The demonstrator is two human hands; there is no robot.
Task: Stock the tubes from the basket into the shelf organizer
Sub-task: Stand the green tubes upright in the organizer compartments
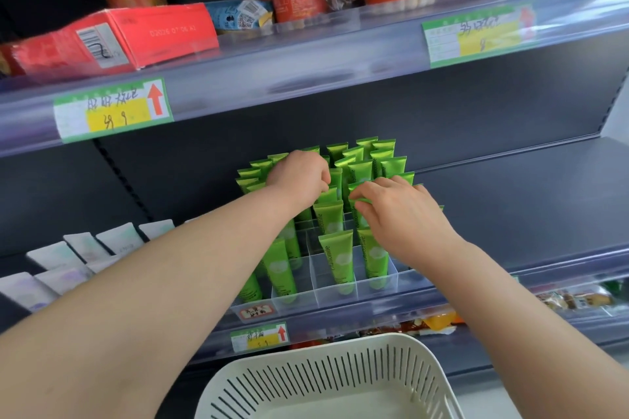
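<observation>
The green tubes (335, 258) stand upright, caps down, in the clear shelf organizer (325, 294) on the shelf (510, 201); the right grip (398, 211) pinches the crimped top of one tube (356, 187) in the middle rows; the left grip (299, 177) curls over tube tops farther back, and I cannot tell whether it holds one; the white basket (340, 360) sits below.

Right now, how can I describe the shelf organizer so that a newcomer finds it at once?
Look at the middle shelf of the dark rack, below the red box. At its front edge, above the white basket, stands the shelf organizer. Only it is a clear plastic grid with upright green tubes; its left neighbours are white tubes.
</observation>
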